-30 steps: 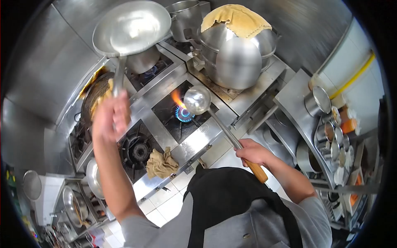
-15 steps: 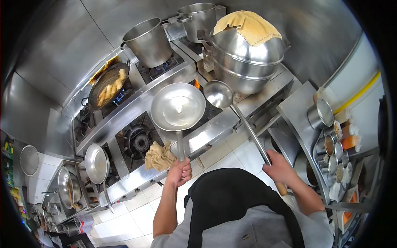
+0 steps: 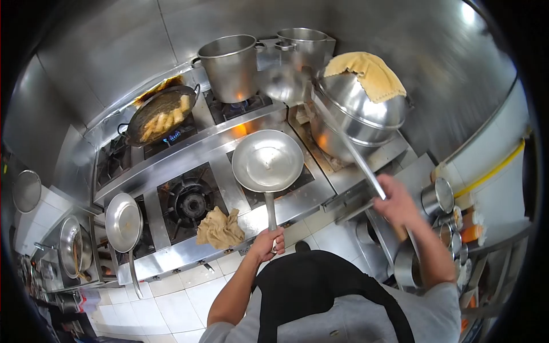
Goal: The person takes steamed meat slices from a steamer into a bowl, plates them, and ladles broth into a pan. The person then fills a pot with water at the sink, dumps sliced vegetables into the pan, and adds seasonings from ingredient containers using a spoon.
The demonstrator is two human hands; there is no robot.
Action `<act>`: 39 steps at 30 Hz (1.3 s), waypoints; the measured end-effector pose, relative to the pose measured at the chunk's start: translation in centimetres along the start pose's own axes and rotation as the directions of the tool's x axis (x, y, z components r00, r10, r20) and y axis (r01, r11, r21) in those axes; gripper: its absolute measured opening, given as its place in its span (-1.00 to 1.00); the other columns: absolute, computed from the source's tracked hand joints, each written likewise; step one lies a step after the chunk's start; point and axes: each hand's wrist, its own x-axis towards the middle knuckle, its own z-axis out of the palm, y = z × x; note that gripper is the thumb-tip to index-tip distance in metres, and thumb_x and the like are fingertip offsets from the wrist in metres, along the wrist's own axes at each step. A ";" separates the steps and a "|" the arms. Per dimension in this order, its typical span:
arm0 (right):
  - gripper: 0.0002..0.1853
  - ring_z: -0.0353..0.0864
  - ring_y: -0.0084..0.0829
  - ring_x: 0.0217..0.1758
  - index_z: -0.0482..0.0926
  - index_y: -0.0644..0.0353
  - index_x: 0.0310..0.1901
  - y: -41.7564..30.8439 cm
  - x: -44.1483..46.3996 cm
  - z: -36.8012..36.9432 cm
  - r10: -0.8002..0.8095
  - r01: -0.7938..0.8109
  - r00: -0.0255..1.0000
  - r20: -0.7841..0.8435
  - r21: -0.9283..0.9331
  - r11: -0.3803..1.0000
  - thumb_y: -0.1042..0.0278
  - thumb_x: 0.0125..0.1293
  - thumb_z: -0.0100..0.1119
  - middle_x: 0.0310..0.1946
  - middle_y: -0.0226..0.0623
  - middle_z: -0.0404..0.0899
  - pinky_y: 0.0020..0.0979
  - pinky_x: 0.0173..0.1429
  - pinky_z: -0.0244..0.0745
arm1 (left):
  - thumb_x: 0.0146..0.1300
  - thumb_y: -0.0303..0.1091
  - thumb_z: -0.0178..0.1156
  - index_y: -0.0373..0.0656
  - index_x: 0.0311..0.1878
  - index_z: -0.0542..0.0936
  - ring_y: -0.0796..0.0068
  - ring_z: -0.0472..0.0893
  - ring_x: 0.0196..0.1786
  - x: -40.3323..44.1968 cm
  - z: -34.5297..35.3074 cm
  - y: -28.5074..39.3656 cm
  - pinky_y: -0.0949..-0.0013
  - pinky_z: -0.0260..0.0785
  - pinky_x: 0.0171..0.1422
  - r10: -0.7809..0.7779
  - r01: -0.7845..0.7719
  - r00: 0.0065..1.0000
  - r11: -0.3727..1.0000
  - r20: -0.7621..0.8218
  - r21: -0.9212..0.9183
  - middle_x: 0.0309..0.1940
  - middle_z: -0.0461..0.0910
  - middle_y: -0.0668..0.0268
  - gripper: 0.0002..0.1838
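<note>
So the left hand [image 3: 270,242] is wrapped snugly round the handle of a frying pan [image 3: 267,159], and the pan is straight out past that fist, over a burner [image 3: 298,182]. Can't tell if it's resting on it or just above. My guess is the long handle is gripped well back to keep fingers off the heat. The right hand [image 3: 396,200] is closed round a long ladle [image 3: 350,147], just above its wooden end, probably for more reach; the bowl is blurry, beyond that fist by a tall pot [image 3: 311,54]. Just left of the left grip a crumpled cloth [image 3: 220,227] lies on the stove, likely handy for hot handles. Farther left of that grip is a second pan [image 3: 123,222], handle sticking out towards the front, maybe for easy grabbing, and forward-left a wok [image 3: 159,107] with golden food [image 3: 166,122] in it
</note>
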 end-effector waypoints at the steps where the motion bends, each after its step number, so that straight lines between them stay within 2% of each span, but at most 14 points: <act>1: -0.72 0.52 -0.57 -0.55 0.48 0.21 -0.09 -2.6 2.4 -2.6 0.232 -0.269 0.949 0.214 0.161 0.950 0.52 0.12 0.14 -0.47 -0.44 0.50 -0.49 -0.49 0.43 | 0.39 -0.29 0.08 -0.05 -0.31 0.33 0.54 0.28 -0.68 0.0 0.3 0.3 0.38 0.17 -0.59 -0.002 0.002 1.000 1.000 -0.011 0.019 -0.66 0.26 0.44 -0.83; 3: -0.76 0.45 -0.63 -0.60 0.49 0.22 -0.12 -2.8 8.8 -6.6 0.065 -0.101 0.954 0.293 0.110 0.989 0.55 0.13 0.10 -0.54 -0.48 0.44 -0.52 -0.54 0.40 | 0.40 -0.26 0.08 -0.07 -0.31 0.32 0.51 0.31 -0.67 0.0 0.4 0.7 0.37 0.19 -0.59 -0.001 0.005 0.999 0.998 -0.053 0.060 -0.66 0.31 0.40 -0.80; 4: -0.82 0.41 -0.63 -0.60 0.52 0.24 -0.22 -2.2 12.5 -7.9 -0.091 0.103 0.994 0.055 -0.264 0.959 0.56 0.10 0.07 -0.55 -0.50 0.40 -0.52 -0.54 0.35 | 0.40 -0.26 0.08 -0.07 -0.31 0.32 0.51 0.31 -0.67 0.0 0.2 0.7 0.37 0.19 -0.59 0.015 -0.012 0.998 0.998 -0.058 0.061 -0.66 0.31 0.40 -0.80; 5: -0.90 0.39 -0.63 -0.55 0.50 0.25 -0.33 -4.5 14.9 -8.6 0.001 -0.009 0.998 -0.055 -0.148 0.989 0.55 0.08 0.04 -0.55 -0.49 0.39 -0.50 -0.51 0.30 | 0.40 -0.24 0.08 -0.08 -0.30 0.32 0.50 0.31 -0.68 0.0 0.0 0.9 0.36 0.20 -0.60 -0.006 0.011 0.998 0.997 -0.069 0.075 -0.67 0.31 0.39 -0.80; 6: -0.92 0.39 -0.62 -0.49 0.46 0.29 -0.36 -6.5 17.6 -9.7 -0.006 -0.008 0.999 -0.051 -0.280 0.960 0.52 0.07 0.06 -0.56 -0.46 0.36 -0.44 -0.46 0.30 | 0.40 -0.23 0.09 -0.09 -0.29 0.33 0.48 0.32 -0.70 0.3 0.0 1.3 0.35 0.21 -0.61 -0.020 0.027 0.997 0.996 -0.081 0.085 -0.68 0.31 0.38 -0.79; 7: -0.86 0.51 -0.40 -0.47 0.47 0.32 -0.34 -4.7 22.8 -11.5 -0.253 0.239 0.967 0.034 -0.465 0.852 0.46 0.06 0.07 -0.58 -0.28 0.43 -0.33 -0.37 0.37 | 0.40 -0.23 0.09 -0.09 -0.29 0.33 0.48 0.32 -0.70 0.4 0.2 1.6 0.35 0.21 -0.61 0.014 -0.007 0.996 0.997 -0.087 0.080 -0.68 0.31 0.38 -0.79; 9: -0.79 0.63 -0.16 -0.28 0.58 0.30 -0.28 -6.2 30.5 -12.7 -0.532 0.410 0.845 0.051 -0.701 0.584 0.37 0.07 0.16 -0.41 -0.08 0.60 -0.20 -0.19 0.47 | 0.40 -0.19 0.09 -0.11 -0.27 0.33 0.46 0.32 -0.72 0.0 1.2 1.9 0.34 0.22 -0.64 0.012 0.013 0.987 0.988 -0.162 0.152 -0.69 0.31 0.36 -0.77; 11: -0.77 0.62 -0.06 -0.19 0.60 0.26 -0.26 -9.6 36.9 -12.7 -0.572 0.224 0.820 -0.009 -0.915 0.335 0.33 0.08 0.17 -0.29 -0.02 0.62 -0.10 -0.09 0.51 | 0.41 -0.13 0.09 -0.13 -0.23 0.33 0.45 0.32 -0.73 0.3 2.2 1.6 0.34 0.21 -0.66 0.057 -0.006 0.967 0.980 -0.249 0.199 -0.69 0.29 0.35 -0.72; 12: -0.84 0.60 0.00 -0.29 0.49 0.21 -0.45 -9.9 41.1 -12.9 -0.726 0.319 0.684 0.073 -0.925 0.208 0.31 0.08 0.16 -0.46 -0.06 0.59 -0.05 -0.18 0.50 | 0.42 -0.10 0.09 -0.14 -0.22 0.33 0.45 0.31 -0.73 0.6 2.3 1.3 0.34 0.20 -0.67 0.063 -0.009 0.959 0.981 -0.275 0.193 -0.69 0.29 0.35 -0.70; 13: -0.88 0.64 -0.05 -0.28 0.54 0.19 -0.41 -11.2 44.7 -12.4 -0.673 0.309 0.722 0.158 -0.945 0.109 0.33 0.10 0.18 -0.46 -0.10 0.62 -0.09 -0.17 0.55 | 0.42 -0.08 0.09 -0.14 -0.22 0.33 0.46 0.30 -0.73 0.8 3.0 1.3 0.36 0.18 -0.67 0.047 0.000 0.953 0.988 -0.301 0.157 -0.69 0.28 0.36 -0.69; 18: -0.91 0.70 -0.14 -0.21 0.63 0.16 -0.37 -15.4 55.5 -6.2 -0.693 0.360 0.698 0.183 -0.926 0.118 0.39 0.10 0.20 -0.39 -0.18 0.68 -0.18 -0.13 0.61 | 0.40 0.01 0.10 -0.15 -0.17 0.35 0.58 0.26 -0.74 2.7 4.4 -0.7 0.47 0.08 -0.70 0.093 -0.056 0.911 0.993 -0.403 0.104 -0.68 0.29 0.40 -0.62; 25: -0.84 0.73 -0.26 -0.07 0.73 0.04 -0.23 -18.2 60.4 0.1 -0.569 0.324 0.764 0.305 -0.943 -0.070 0.39 0.19 0.20 -0.21 -0.31 0.73 -0.30 -0.07 0.63 | 0.36 0.04 0.16 -0.14 -0.19 0.40 0.61 0.25 -0.75 3.8 5.4 -1.6 0.49 0.09 -0.72 0.141 -0.124 0.851 0.990 -0.506 0.067 -0.67 0.33 0.40 -0.60; 32: -0.75 0.69 -0.27 0.03 0.73 0.02 -0.09 -19.2 62.7 4.5 -0.380 0.328 0.862 0.334 -0.941 -0.082 0.33 0.20 0.22 -0.08 -0.29 0.71 -0.28 -0.02 0.59 | 0.34 0.03 0.19 -0.09 -0.21 0.43 0.63 0.30 -0.73 3.6 5.2 -1.8 0.54 0.10 -0.71 0.073 -0.059 0.839 0.997 -0.539 0.043 -0.65 0.38 0.41 -0.64; 39: -0.61 0.71 -0.27 -0.03 0.74 -0.02 -0.12 -21.8 63.0 4.8 -0.245 0.371 0.884 0.398 -0.916 -0.152 0.29 -0.10 0.50 -0.13 -0.37 0.72 -0.26 -0.03 0.59 | 0.31 0.07 0.20 -0.05 -0.15 0.58 0.75 0.36 -0.63 3.1 6.3 -0.9 0.59 0.07 -0.64 0.008 0.006 0.790 1.000 -0.613 0.021 -0.54 0.49 0.55 -0.64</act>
